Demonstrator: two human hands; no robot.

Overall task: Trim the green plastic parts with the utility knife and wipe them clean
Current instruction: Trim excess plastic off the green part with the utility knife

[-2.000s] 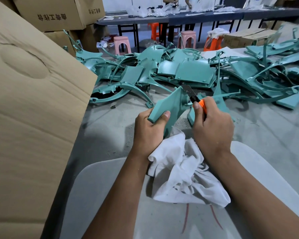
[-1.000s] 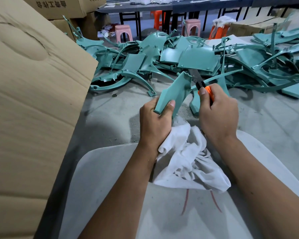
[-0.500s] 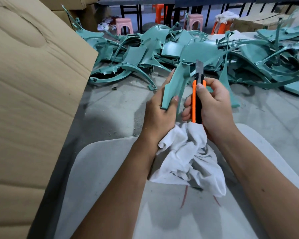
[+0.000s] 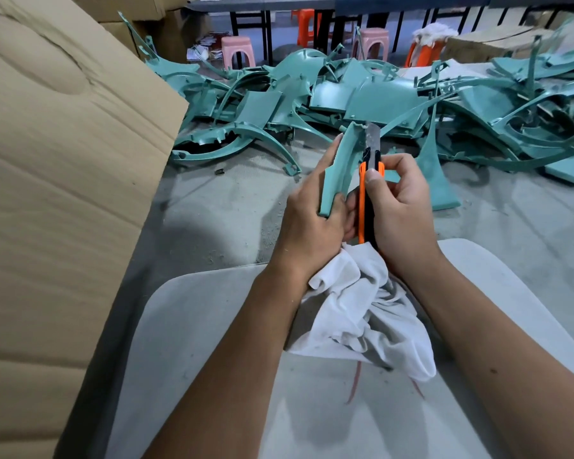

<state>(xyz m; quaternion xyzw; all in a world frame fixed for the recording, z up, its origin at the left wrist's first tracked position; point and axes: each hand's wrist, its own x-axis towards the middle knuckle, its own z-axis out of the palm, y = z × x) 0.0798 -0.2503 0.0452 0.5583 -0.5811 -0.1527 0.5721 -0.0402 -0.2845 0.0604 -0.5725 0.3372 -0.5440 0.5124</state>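
My left hand [image 4: 312, 223] grips a green plastic part [image 4: 340, 170], held upright with its narrow edge toward me. A white rag [image 4: 362, 313] hangs from under that same hand. My right hand [image 4: 401, 210] grips an orange and black utility knife [image 4: 365, 207] upright, thumb on its top. The bare blade [image 4: 373, 137] stands close beside the part's upper edge; I cannot tell if it touches.
A big heap of green plastic parts [image 4: 362, 94] covers the dusty grey floor ahead. A large cardboard box [image 4: 57, 193] stands close on my left. Pink and orange stools [image 4: 236, 48] and dark tables are at the back. A pale grey apron [image 4: 212, 359] covers my lap.
I have turned the part from lying slanted to standing upright. The knife swung from pointing away to upright, and both hands drew closer together and toward me.
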